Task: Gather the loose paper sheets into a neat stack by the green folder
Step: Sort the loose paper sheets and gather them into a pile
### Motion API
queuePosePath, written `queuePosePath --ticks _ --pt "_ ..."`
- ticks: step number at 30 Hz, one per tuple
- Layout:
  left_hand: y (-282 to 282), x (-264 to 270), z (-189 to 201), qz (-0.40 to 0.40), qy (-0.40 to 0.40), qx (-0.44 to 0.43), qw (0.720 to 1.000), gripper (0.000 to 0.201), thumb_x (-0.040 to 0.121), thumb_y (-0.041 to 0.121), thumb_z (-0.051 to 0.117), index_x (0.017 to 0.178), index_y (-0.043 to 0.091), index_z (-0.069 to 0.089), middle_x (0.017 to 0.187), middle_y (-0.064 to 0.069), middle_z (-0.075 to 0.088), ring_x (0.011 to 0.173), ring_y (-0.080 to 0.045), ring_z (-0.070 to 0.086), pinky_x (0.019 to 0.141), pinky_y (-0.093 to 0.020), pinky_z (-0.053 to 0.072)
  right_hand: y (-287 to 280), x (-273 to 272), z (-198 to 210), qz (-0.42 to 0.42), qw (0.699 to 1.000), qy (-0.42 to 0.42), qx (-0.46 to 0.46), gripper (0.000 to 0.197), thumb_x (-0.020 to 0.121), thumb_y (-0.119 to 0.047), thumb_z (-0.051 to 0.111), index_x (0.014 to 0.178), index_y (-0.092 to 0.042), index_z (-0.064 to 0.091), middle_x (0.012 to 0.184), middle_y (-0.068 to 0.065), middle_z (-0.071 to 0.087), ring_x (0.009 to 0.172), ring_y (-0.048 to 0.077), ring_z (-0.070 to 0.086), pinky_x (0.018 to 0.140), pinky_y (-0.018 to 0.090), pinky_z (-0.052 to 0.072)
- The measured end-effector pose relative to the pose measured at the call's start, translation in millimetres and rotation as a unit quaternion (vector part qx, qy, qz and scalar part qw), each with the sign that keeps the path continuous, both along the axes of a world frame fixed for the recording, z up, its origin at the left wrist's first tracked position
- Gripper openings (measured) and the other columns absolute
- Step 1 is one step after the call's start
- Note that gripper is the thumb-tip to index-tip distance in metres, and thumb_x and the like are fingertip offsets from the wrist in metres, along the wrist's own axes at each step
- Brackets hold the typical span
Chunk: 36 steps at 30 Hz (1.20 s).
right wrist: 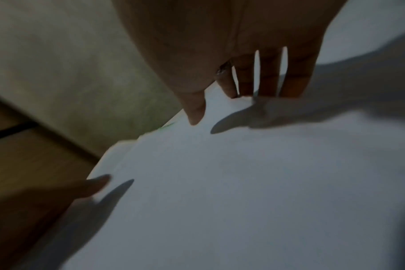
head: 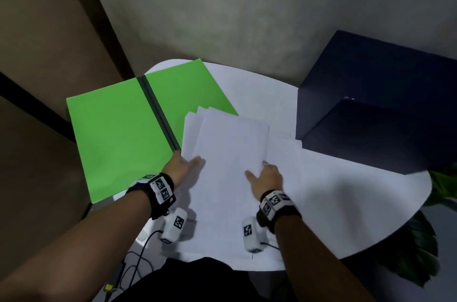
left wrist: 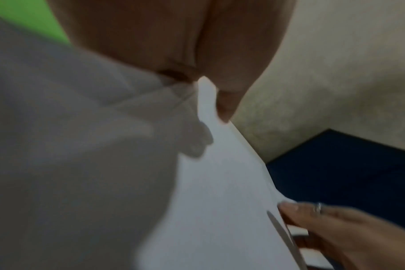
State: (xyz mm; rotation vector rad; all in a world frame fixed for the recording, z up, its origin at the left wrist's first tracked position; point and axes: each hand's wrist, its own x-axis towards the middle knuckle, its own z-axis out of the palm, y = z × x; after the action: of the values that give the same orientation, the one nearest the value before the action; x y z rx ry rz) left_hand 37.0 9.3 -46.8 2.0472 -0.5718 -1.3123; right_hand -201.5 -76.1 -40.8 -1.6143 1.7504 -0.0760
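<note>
An open green folder [head: 118, 133] lies flat on the left of the round white table [head: 346, 202]. Several white paper sheets [head: 230, 143] sit in a loosely fanned pile at the table's middle, their far left corners overlapping the folder's right half. My left hand [head: 190, 164] pinches the pile's left edge, thumb on top and fingers hidden beneath. My right hand [head: 262, 173] pinches the right edge of the upper sheets in the same manner. In the left wrist view the paper [left wrist: 220, 201] edge curves up under the thumb [left wrist: 227, 102]. The right wrist view shows the fingers [right wrist: 268, 80] slipping behind the paper [right wrist: 243, 182].
A large dark blue box [head: 371, 108] stands on the table's right side, close to the pile's far right corner. Green plant leaves [head: 442, 185] hang past the right rim. Black cables [head: 133, 267] trail off the near left edge. A grey wall backs the table.
</note>
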Motion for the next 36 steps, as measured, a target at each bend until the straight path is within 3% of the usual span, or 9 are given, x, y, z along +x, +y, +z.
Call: queuePosePath --ticks 3,8,11,16,21,27,31,34,36 --pt "1 -9 -6 -0.072 -0.119 -0.019 0.990 0.047 0.089 0.026 0.067 0.127 0.010 0.045 0.121 -0.010 0.061 0.110 -0.029 0.059 0.093 -0.040 0.047 11 -2 -4 0.004 1.000 0.007 0.002 0.069 0.098 -0.039 0.051 0.153 -0.007 0.025 0.155 0.012 0.037 0.143 0.029 0.035 0.116 0.040 0.034" --pt "11 15 40 -0.029 -0.010 -0.207 0.978 0.053 0.090 0.008 0.065 0.138 0.022 0.047 0.134 0.010 0.059 0.122 -0.011 0.055 0.106 -0.034 0.038 -5 -24 18 -0.087 0.982 -0.170 0.008 0.087 0.082 -0.038 0.077 0.151 -0.013 0.030 0.155 0.004 0.039 0.140 0.022 0.041 0.115 0.036 0.035" --pt "5 31 81 -0.045 0.038 -0.308 0.950 0.054 0.087 0.007 0.067 0.136 0.022 0.050 0.132 0.012 0.063 0.124 -0.007 0.057 0.105 -0.030 0.042 -23 -12 65 -0.100 0.933 -0.346 0.023 0.101 0.066 -0.039 0.089 0.148 -0.016 0.034 0.149 0.005 0.047 0.135 0.022 0.047 0.113 0.043 0.039" --pt "-9 34 151 -0.018 0.063 -0.400 0.914 0.052 0.076 0.030 0.077 0.121 0.009 0.063 0.119 -0.003 0.071 0.110 -0.018 0.066 0.092 -0.029 0.052 -34 2 157 -0.047 0.884 -0.440 -0.148 0.022 0.079 -0.014 0.080 0.100 -0.013 0.071 0.096 -0.005 0.076 0.094 0.013 0.072 0.090 0.031 0.056" --pt "-13 11 142 -0.009 -0.035 -0.412 0.911 0.026 0.085 -0.002 0.067 0.110 0.007 0.064 0.090 0.025 0.074 0.087 0.007 0.068 0.078 -0.012 0.052 -24 0 169 -0.059 0.850 -0.487 -0.192 0.033 0.068 -0.002 0.087 0.098 -0.007 0.072 0.094 0.004 0.076 0.088 0.018 0.074 0.079 0.030 0.060" --pt "-11 0 78 0.021 -0.009 -0.303 0.953 0.041 0.063 0.004 0.088 0.095 0.020 0.070 0.090 0.014 0.077 0.086 -0.006 0.073 0.089 -0.036 0.057 -27 2 108 -0.109 0.907 -0.396 -0.092 0.037 0.063 -0.006 0.091 0.090 -0.017 0.068 0.087 -0.008 0.075 0.079 0.004 0.073 0.082 0.035 0.061" --pt "-22 -6 72 0.059 -0.046 -0.288 0.955 0.027 0.072 0.003 0.082 0.092 0.017 0.070 0.080 0.024 0.074 0.075 0.010 0.068 0.080 -0.021 0.056 -26 4 78 -0.112 0.939 -0.313 -0.088 0.043 0.069 -0.022 0.089 0.103 -0.017 0.064 0.104 -0.003 0.071 0.094 0.010 0.069 0.092 0.029 0.056" --pt "-29 0 78 0.090 -0.101 -0.298 0.945 0.030 0.075 0.008 0.081 0.103 0.005 0.071 0.095 0.000 0.072 0.073 0.008 0.067 0.074 -0.014 0.054 -29 -21 34 -0.140 0.988 -0.061 -0.029 0.092 0.071 -0.048 0.084 0.143 -0.009 0.042 0.151 0.004 0.042 0.135 0.027 0.044 0.105 0.041 0.044" --pt "-30 12 89 0.083 -0.129 -0.291 0.944 0.029 0.077 0.011 0.080 0.103 0.004 0.072 0.095 -0.001 0.071 0.074 -0.001 0.067 0.075 -0.021 0.053 -19 -43 10 -0.143 0.981 0.124 0.031 0.110 0.067 -0.064 0.077 0.150 -0.009 0.029 0.157 0.005 0.027 0.138 0.031 0.034 0.100 0.046 0.043"
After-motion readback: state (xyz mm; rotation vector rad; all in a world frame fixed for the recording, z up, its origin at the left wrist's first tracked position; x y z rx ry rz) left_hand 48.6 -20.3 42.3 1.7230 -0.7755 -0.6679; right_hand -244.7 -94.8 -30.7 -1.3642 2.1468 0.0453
